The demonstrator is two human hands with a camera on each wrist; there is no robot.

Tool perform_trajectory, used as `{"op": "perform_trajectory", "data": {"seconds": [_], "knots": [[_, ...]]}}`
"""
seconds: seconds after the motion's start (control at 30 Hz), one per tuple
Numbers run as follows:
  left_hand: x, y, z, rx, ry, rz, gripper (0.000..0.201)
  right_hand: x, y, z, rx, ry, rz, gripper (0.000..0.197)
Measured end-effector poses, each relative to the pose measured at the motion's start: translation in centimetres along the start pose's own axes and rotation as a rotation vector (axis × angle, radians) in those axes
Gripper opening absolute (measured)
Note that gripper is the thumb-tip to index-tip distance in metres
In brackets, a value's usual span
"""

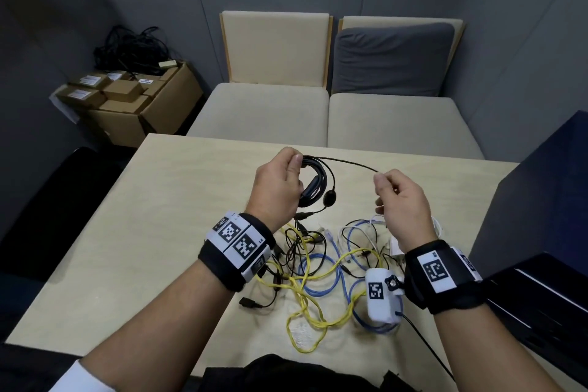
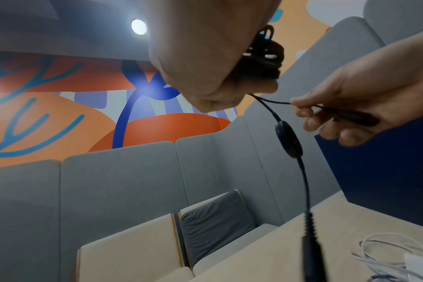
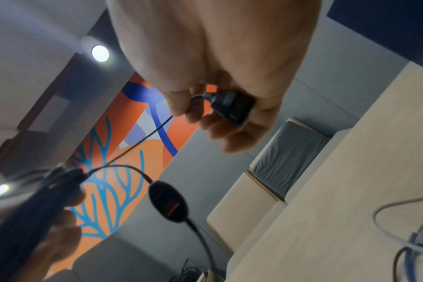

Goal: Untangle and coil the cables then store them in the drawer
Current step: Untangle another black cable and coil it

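Above the table [image 1: 178, 188], left hand [image 1: 276, 188] grips coiled black cable [image 1: 318, 181]; right hand [image 1: 401, 200] pinches its end, plug hidden in the palm.

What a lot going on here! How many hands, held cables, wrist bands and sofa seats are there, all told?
Hands: 2, the left hand and the right hand
Black cable, held by both hands: 1
Wrist bands: 2, the left band and the right band
Sofa seats: 2, the left seat and the right seat
Total: 7
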State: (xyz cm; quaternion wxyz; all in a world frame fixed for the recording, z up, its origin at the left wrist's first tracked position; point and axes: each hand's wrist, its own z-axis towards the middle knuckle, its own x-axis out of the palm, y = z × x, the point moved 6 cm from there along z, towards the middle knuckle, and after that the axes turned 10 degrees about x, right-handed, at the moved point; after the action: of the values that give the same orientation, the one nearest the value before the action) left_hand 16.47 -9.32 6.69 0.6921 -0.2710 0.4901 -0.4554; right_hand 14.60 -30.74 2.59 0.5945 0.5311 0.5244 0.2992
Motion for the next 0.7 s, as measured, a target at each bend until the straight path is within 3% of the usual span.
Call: {"op": "perform_trajectory", "data": {"seconds": [0.07,0.17,0.3,0.53,0.67,0.7], "knots": [[0.2,0.0,-0.1,0.013,0.014,0.013,0.023,-0.3,0.2,0.0,0.033,0.011,0.093,0.028],[0.3,0.1,-0.1,0.020,0.034,0.023,0.022,0.3,0.7,-0.4,0.074,0.143,0.222,0.025],[0.8,-0.3,-0.3,0.033,0.102,0.017,0.021,-0.7,0.3,0.6,-0.028,-0.019,-0.160,0.018],[1.8,-0.6,-0.7,0.067,0.221,0.052,0.018,-1.7,2.4,1.7,-0.026,-0.150,0.117,0.018],[2.0,-0.6,-0.6,0.077,0.242,0.075,0.018,0.7,2.3,2.3,0.026,0.062,0.051,0.012],[2.0,-0.7,-0.6,0.075,0.238,0.074,0.019,1.3,1.9,2.1,0.028,0.093,-0.006,0.020]]}}
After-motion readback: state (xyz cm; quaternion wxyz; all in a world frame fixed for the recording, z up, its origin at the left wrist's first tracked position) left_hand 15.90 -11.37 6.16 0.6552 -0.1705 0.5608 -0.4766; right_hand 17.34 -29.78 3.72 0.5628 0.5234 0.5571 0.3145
